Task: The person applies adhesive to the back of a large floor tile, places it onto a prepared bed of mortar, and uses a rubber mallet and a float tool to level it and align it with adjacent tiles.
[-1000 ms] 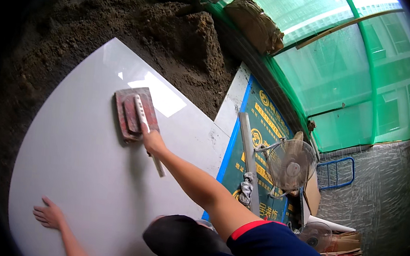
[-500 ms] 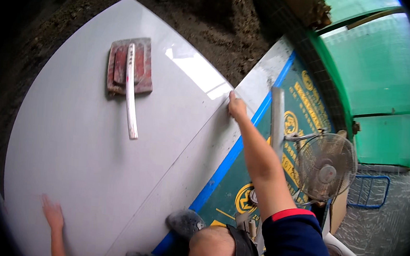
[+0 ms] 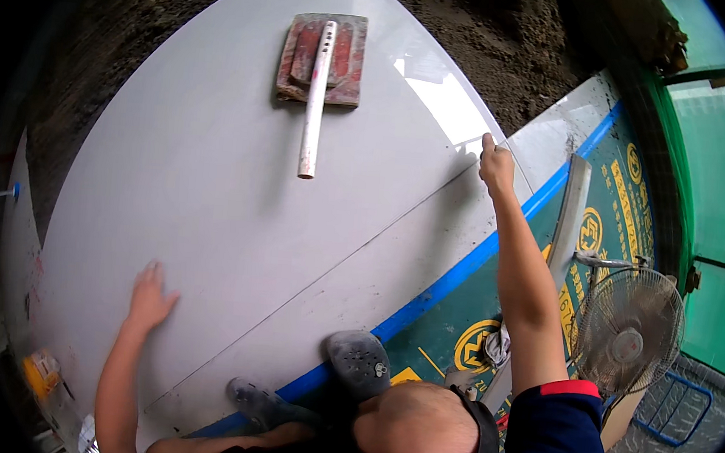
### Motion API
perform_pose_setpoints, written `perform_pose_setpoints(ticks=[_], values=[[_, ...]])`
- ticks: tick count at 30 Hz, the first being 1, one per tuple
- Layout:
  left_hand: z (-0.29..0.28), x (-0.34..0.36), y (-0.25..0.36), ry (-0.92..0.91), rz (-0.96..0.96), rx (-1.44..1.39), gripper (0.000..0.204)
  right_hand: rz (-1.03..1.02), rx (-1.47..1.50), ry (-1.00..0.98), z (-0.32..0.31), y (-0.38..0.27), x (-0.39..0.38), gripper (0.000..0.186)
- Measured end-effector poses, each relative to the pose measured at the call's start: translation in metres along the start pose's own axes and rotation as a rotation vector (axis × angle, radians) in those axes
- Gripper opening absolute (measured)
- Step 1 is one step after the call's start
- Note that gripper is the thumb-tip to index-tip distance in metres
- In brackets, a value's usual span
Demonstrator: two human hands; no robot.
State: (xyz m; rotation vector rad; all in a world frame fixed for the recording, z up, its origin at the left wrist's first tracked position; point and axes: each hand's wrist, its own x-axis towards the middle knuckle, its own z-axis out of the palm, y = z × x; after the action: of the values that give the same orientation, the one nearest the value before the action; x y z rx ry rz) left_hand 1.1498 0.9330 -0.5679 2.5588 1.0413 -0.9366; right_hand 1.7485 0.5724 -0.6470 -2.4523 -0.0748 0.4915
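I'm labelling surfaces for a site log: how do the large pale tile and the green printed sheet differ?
Colour: the pale tile is light grey; the green sheet is dark green.
Surface: the pale tile looks plain and glossy, mirroring a bright patch; the green sheet carries yellow print.
Load: the pale tile bears a red tool with a white handle; the green sheet bears a long grey bar.
Shared: both are broad and flat.

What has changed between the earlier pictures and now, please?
The right hand let go of the white-handled red tool and moved rightward to the right corner of the pale tile. The view shifted too. The tool stays on the tile; the left hand remains at its left.
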Motion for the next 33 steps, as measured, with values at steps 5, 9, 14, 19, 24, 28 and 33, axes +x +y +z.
perform_pose_setpoints(ticks=[5,9,14,19,24,28,33], values=[[-0.008,0.015,0.061,-0.048,0.083,-0.067,0.094,0.032,0.514,-0.764,0.066,-0.099,-0.076,0.064],[-0.018,0.015,0.039,-0.042,0.137,-0.188,0.087,0.102,0.865,-1.111,0.139,-0.166,-0.127,0.058],[0.03,-0.024,-0.007,0.031,0.071,-0.088,0.087,0.187,0.728,-0.766,0.153,-0.203,-0.11,0.033],[0.114,-0.034,0.011,0.373,-0.116,-0.174,0.091,-0.158,0.042,-0.382,0.104,-0.25,-0.085,0.05],[0.138,-0.028,0.019,0.545,-0.134,-0.207,0.092,-0.609,-0.059,-0.195,0.021,-0.33,-0.091,0.063],[0.133,-0.028,0.017,0.614,-0.082,-0.195,0.09,-0.849,0.12,-0.178,-0.009,-0.384,-0.096,0.055],[0.133,-0.03,0.018,0.631,-0.079,-0.201,0.085,-1.035,-0.296,-0.033,0.082,-0.268,-0.155,0.055]])
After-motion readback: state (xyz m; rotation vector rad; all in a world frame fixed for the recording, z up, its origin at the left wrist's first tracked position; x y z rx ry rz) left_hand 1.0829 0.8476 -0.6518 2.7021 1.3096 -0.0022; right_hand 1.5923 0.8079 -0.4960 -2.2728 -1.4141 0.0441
